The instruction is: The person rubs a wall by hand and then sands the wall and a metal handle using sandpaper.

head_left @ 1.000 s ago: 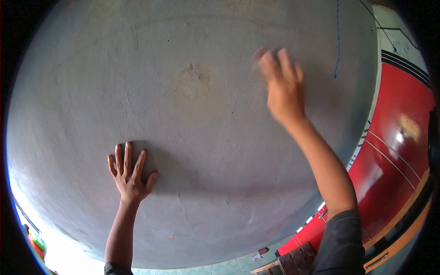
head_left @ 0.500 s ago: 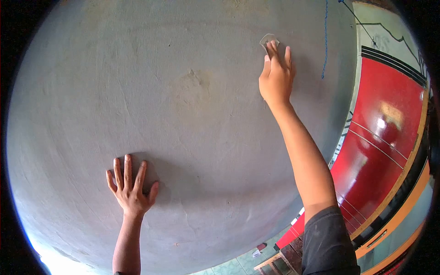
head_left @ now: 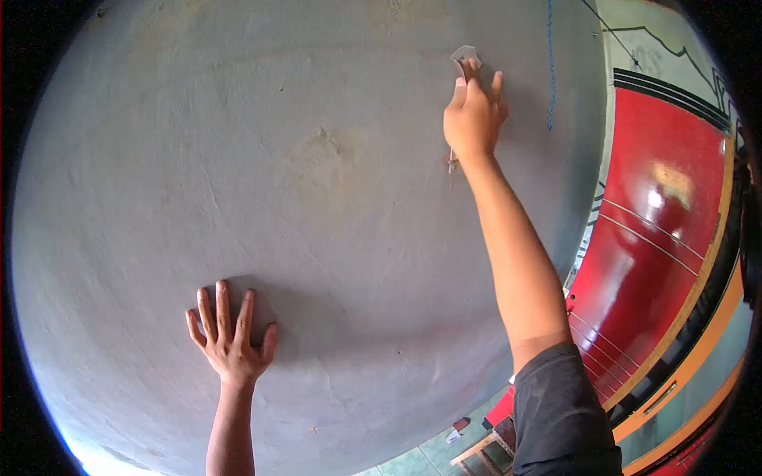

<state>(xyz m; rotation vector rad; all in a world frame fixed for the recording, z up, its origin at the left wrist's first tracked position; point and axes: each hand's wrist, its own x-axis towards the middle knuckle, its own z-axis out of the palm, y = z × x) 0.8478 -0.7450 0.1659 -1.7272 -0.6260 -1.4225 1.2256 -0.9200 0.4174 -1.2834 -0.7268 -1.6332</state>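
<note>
A broad grey wall (head_left: 381, 254) with faint cracks and streaks fills most of the view. My left hand (head_left: 235, 345) lies on its lower left part, palm down with the fingers spread. Higher up and to the right, my right hand (head_left: 475, 115) presses a small pale, thin sheet (head_left: 465, 55) to the wall. The sheet's upper edge sticks out past my fingertips, and the rest is hidden under the hand. Just below the wrist a small chipped mark (head_left: 451, 163) shows on the wall. A brownish rough patch (head_left: 324, 159) lies between my two hands.
A blue rope (head_left: 550, 71) hangs right of my right hand. Farther right are a glossy red panel (head_left: 663, 190) with thin cords across it and an orange frame (head_left: 675, 389). At the bottom, a wooden stool (head_left: 484, 454) stands on the tiled floor (head_left: 425, 460).
My right hand has slid slightly up the wall with the pale sheet, and the chipped mark below its wrist shows more fully. My left hand stays in place; the view has shifted a little.
</note>
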